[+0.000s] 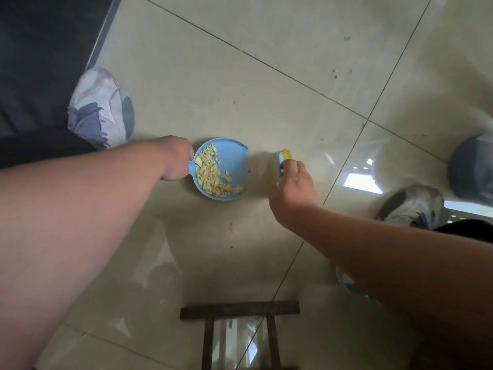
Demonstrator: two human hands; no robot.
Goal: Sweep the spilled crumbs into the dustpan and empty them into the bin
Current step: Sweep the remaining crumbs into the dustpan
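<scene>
Head view: crumbs in dustpan, beside left hand grip.

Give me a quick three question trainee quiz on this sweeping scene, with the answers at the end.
1. True or false: the crumbs already lie inside the blue dustpan.
2. Which hand holds the small brush? A) left B) right C) neither
3. Fill in: the left hand grips the dustpan by its ____.

Key: 1 true. 2 B, the right hand. 3 handle.
</scene>
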